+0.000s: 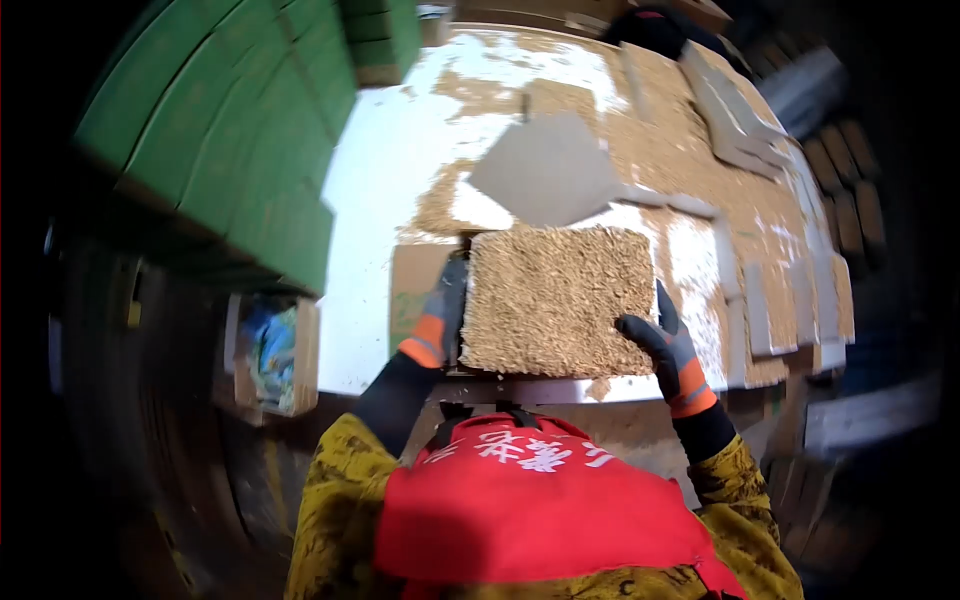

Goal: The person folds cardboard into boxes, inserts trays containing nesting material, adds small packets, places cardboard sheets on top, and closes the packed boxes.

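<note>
A rectangular, box-shaped load of tan wood shavings lies between my gloved hands at the table's near edge. The shavings cover its whole top; any container beneath is mostly hidden. My left hand presses along its left side, with most of the fingers out of sight. On the right side, my right hand grips it, thumb over the top edge. A brown cardboard piece with green print lies beside my left hand. Just beyond the load rests a grey flat sheet.
Green boxes are stacked high along the left. Below them stands a small open carton with blue and green plastic inside. Loose shavings cover much of the white table. Grey board strips stand at the right.
</note>
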A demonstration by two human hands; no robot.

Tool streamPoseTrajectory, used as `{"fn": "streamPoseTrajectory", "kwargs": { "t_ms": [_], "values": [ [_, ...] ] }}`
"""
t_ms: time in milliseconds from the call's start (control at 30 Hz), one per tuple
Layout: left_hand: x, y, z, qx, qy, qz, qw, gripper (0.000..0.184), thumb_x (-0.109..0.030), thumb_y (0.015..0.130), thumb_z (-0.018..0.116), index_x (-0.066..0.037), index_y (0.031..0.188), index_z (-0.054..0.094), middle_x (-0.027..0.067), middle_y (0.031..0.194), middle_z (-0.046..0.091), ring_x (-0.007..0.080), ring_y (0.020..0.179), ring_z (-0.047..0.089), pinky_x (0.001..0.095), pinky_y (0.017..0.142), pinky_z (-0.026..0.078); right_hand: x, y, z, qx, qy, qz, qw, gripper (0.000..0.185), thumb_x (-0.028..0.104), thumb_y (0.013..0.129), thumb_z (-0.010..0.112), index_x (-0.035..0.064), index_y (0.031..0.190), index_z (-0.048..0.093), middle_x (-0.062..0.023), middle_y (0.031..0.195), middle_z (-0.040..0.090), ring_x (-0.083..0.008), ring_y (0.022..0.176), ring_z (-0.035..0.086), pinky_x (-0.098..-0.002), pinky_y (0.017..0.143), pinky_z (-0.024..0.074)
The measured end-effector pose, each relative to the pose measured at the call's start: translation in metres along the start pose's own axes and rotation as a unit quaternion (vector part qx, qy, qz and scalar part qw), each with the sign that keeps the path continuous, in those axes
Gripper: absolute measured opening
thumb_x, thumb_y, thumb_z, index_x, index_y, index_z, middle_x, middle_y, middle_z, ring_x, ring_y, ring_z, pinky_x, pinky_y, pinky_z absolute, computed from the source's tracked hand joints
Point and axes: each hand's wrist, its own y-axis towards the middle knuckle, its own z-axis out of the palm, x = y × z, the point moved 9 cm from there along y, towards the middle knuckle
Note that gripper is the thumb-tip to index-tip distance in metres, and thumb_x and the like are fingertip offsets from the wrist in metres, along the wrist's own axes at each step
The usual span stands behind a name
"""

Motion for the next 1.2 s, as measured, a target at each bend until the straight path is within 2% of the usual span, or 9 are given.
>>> {"fn": "streamPoseTrajectory", "kwargs": {
  "t_ms": [100, 267, 433, 600, 800, 833, 933, 1033, 1200],
  "values": [
    [0.031, 0.036, -0.074, -0.041, 0.318, 0.352, 0.879, 0.042, -0.022, 0.101, 0.036, 0.002, 0.135, 0.039, 0.0117, 0.131, 0.047, 0.0186, 0.12, 0.045, 0.0261, 0.101, 0.036, -0.02, 0.028, 0.027, 0.038, -0.025, 0.009, 0.999, 0.086, 0.016, 0.078, 0.073, -0.0031, 0.143, 0.02, -0.0136, 0.116, 0.059, -0.0174, 0.099, 0.061, -0.0281, 0.085, 0.0491],
    [-0.009, 0.016, -0.057, -0.118, 0.169, 0.179, 0.962, 0.038, -0.024, 0.096, 0.051, 0.003, 0.124, 0.051, 0.0143, 0.124, 0.054, 0.0197, 0.113, 0.05, 0.029, 0.097, 0.04, -0.044, 0.059, 0.037, 0.179, -0.237, 0.006, 0.955, 0.068, 0.031, 0.082, 0.071, 0.0003, 0.133, 0.039, -0.006, 0.102, 0.064, -0.0152, 0.086, 0.061, -0.0272, 0.078, 0.0497],
    [-0.05, -0.082, -0.165, -0.345, 0.14, 0.443, 0.815, 0.027, 0.001, 0.089, 0.049, -0.001, 0.115, 0.055, 0.0094, 0.111, 0.058, 0.0172, 0.1, 0.055, 0.0273, 0.09, 0.043, -0.052, 0.08, 0.053, 0.199, -0.703, 0.002, 0.683, 0.058, 0.058, 0.077, 0.062, 0.0007, 0.082, 0.07, -0.0212, 0.079, 0.066, -0.0363, 0.075, 0.064, -0.0428, 0.069, 0.0499],
    [-0.043, -0.185, -0.334, -0.533, 0.292, 0.317, 0.728, 0.027, -0.004, 0.079, 0.061, -0.002, 0.106, 0.059, 0.0107, 0.105, 0.06, 0.0228, 0.098, 0.058, 0.0312, 0.086, 0.046, -0.124, 0.109, 0.066, 0.231, -0.795, -0.125, 0.546, 0.034, 0.036, 0.08, 0.056, 0.0046, 0.079, 0.068, -0.0212, 0.084, 0.066, -0.0362, 0.081, 0.064, -0.0445, 0.074, 0.0506],
    [-0.012, -0.154, -0.411, -0.49, 0.672, 0.109, 0.544, 0.062, -0.024, 0.072, 0.073, -0.003, 0.126, 0.049, 0.0185, 0.12, 0.057, 0.0347, 0.111, 0.053, 0.0378, 0.096, 0.041, -0.092, 0.107, 0.072, 0.303, -0.717, -0.027, 0.627, 0.037, 0.042, 0.083, 0.057, 0.0066, 0.087, 0.068, -0.018, 0.086, 0.067, -0.0355, 0.083, 0.064, -0.0428, 0.077, 0.0501],
    [-0.01, -0.147, -0.425, -0.477, 0.627, 0.08, 0.611, 0.065, -0.022, 0.071, 0.074, -0.002, 0.127, 0.048, 0.0191, 0.123, 0.056, 0.0345, 0.115, 0.051, 0.0367, 0.099, 0.039, -0.055, 0.103, 0.078, 0.252, -0.665, -0.144, 0.689, 0.039, 0.044, 0.085, 0.058, 0.0063, 0.089, 0.067, -0.0171, 0.083, 0.067, -0.0356, 0.082, 0.063, -0.0421, 0.075, 0.0502],
    [-0.025, -0.145, -0.424, -0.465, 0.557, 0.077, 0.684, 0.055, -0.009, 0.071, 0.072, 0.001, 0.122, 0.053, 0.0168, 0.12, 0.058, 0.0289, 0.109, 0.057, 0.0347, 0.094, 0.043, 0.0, 0.144, 0.065, 0.208, -0.315, 0.044, 0.925, 0.026, 0.03, 0.089, 0.061, 0.0047, 0.097, 0.065, -0.0041, 0.07, 0.064, -0.0093, 0.055, 0.057, -0.0252, 0.052, 0.0483],
    [-0.047, -0.156, -0.413, -0.486, 0.594, 0.066, 0.637, 0.046, -0.008, 0.073, 0.071, -0.001, 0.116, 0.058, 0.0147, 0.114, 0.063, 0.0237, 0.102, 0.061, 0.0325, 0.088, 0.047, 0.016, 0.229, 0.046, 0.109, -0.343, -0.043, 0.932, 0.03, 0.028, 0.084, 0.064, 0.0044, 0.102, 0.065, -0.0055, 0.072, 0.065, -0.0122, 0.063, 0.061, -0.0265, 0.06, 0.05],
    [-0.055, -0.179, -0.406, -0.482, 0.53, 0.046, 0.696, 0.031, -0.024, 0.076, 0.071, -0.008, 0.103, 0.068, 0.0122, 0.101, 0.068, 0.027, 0.094, 0.065, 0.033, 0.083, 0.049, -0.051, 0.367, 0.05, 0.08, -0.575, -0.348, 0.736, 0.072, 0.038, 0.073, 0.072, 0.0075, 0.132, 0.044, -0.0216, 0.127, 0.05, -0.0364, 0.116, 0.049, -0.0405, 0.098, 0.0399]
  ]
}}
